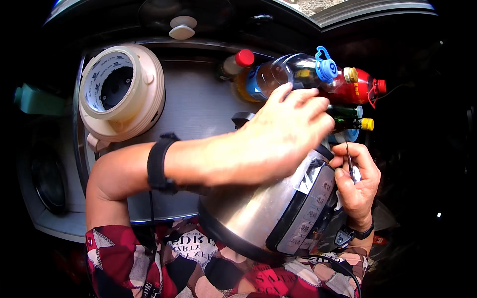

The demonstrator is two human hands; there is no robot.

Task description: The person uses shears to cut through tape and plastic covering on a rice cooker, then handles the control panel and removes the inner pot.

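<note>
A steel-bodied cooker-like appliance [243, 203] with a dark base and a button panel [309, 214] leans tilted against my front. My left hand [288, 129] reaches across its upper end, fingers bent and slightly blurred. The thumb is hidden, and so is whatever it may pinch. Beside the panel's upper end, my right hand [362, 184] is closed around a thin, dark, pointed tool [349, 156], which stands upright between thumb and fingers. Something small and white [356, 174] shows in the same grip. A shiny, wrinkled strip [309, 175] lies across the panel's top.
Several bottles stand behind my hands, including a clear one with a blue handled cap [326, 69] and a red one [362, 85]. At left, a wide tape roll [120, 113] rests on a cream round object [155, 94]. Beneath is a grey metal tabletop [194, 94].
</note>
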